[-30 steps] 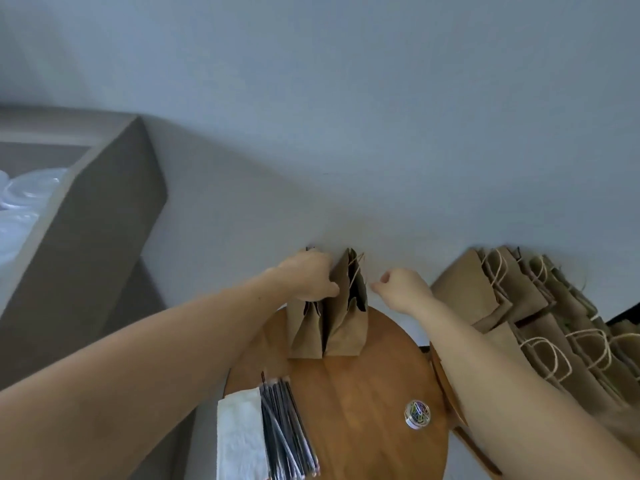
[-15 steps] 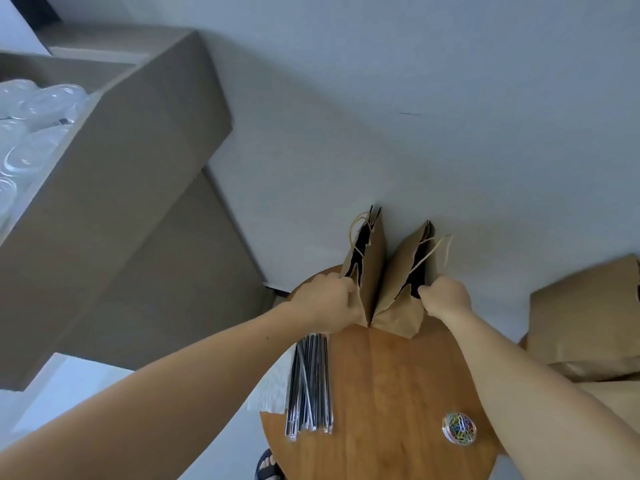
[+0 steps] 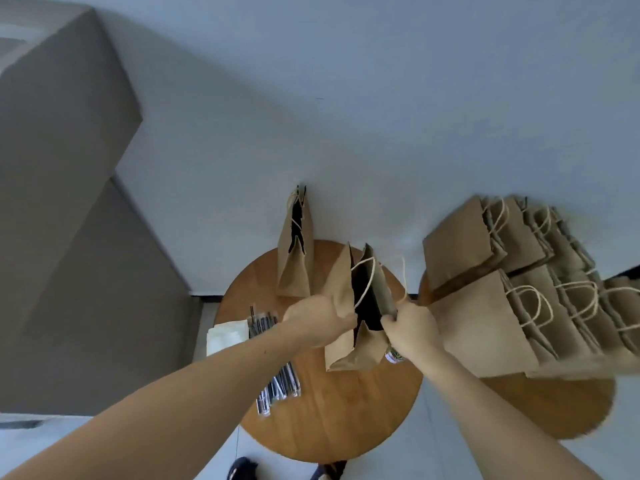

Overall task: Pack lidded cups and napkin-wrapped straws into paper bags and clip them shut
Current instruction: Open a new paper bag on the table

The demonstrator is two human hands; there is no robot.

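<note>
Bag (image 3: 341, 299) pinched at rim by left hand (image 3: 317, 320) and right hand (image 3: 414, 329) | mouth agape, upright between grips | straws (image 3: 278, 386) nearer left hand, down-left of bag

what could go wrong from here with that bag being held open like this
1. The left hand and right hand both pinch the open bag at its rim and hold it spread; the thin paper might tear there.
2. The second bag stands upright close behind, near the far edge of the table; a nudge could topple it.
3. The small tub sits half hidden beside the right wrist and may get knocked.
</note>
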